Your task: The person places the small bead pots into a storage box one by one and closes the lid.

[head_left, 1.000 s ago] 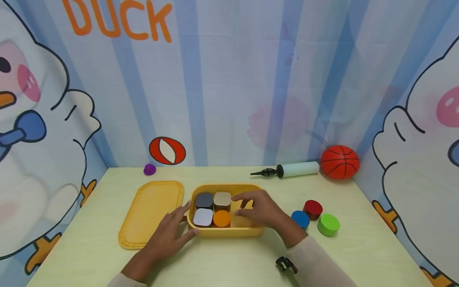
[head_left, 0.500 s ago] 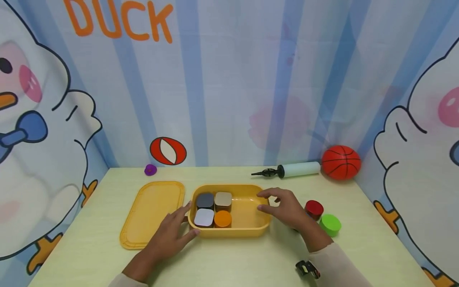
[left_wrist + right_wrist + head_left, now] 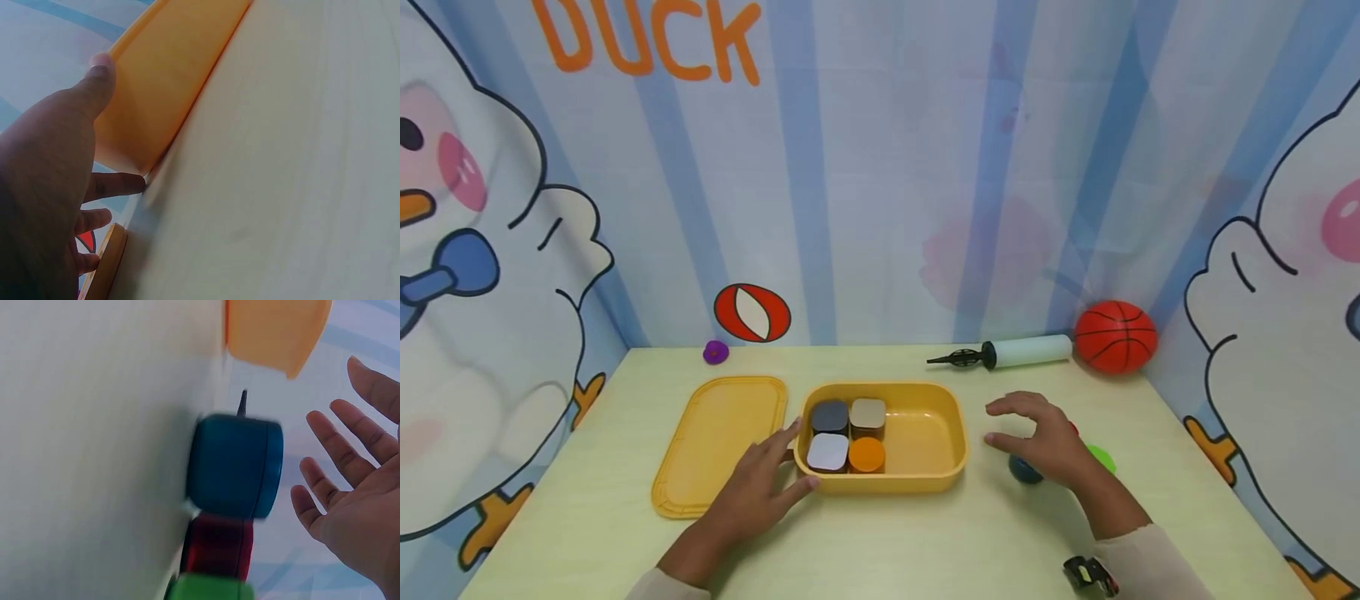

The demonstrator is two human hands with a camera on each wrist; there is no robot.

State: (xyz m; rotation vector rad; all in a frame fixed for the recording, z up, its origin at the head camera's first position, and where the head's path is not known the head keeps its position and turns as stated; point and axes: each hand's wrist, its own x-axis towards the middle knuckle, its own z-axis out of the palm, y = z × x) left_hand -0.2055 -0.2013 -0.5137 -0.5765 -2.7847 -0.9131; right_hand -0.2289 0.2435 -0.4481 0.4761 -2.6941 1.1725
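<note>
A yellow plastic box (image 3: 925,482) stands mid-table. In its left half sit several small lidded jars, among them a dark grey jar (image 3: 830,416), a beige jar (image 3: 868,414), a white jar (image 3: 828,452) and an orange jar (image 3: 867,455). My left hand (image 3: 752,487) rests against the box's left end, thumb on the front rim, fingers spread. To the box's right my right hand (image 3: 1045,437) hovers with loosely bent fingers and holds nothing. Below it stand a blue jar (image 3: 231,465), a red jar (image 3: 219,545) and a green jar (image 3: 209,589), partly covered by the hand in the head view.
A flat yellow lid (image 3: 722,442) lies left of the box. Along the back are a small purple object (image 3: 716,352), a hand pump (image 3: 1026,352) and a red basketball (image 3: 1116,337). A printed duck curtain surrounds the table.
My right hand has drawn out of the box and moved right, over the loose jars, with nothing in it. My left hand has stayed at the box's left end.
</note>
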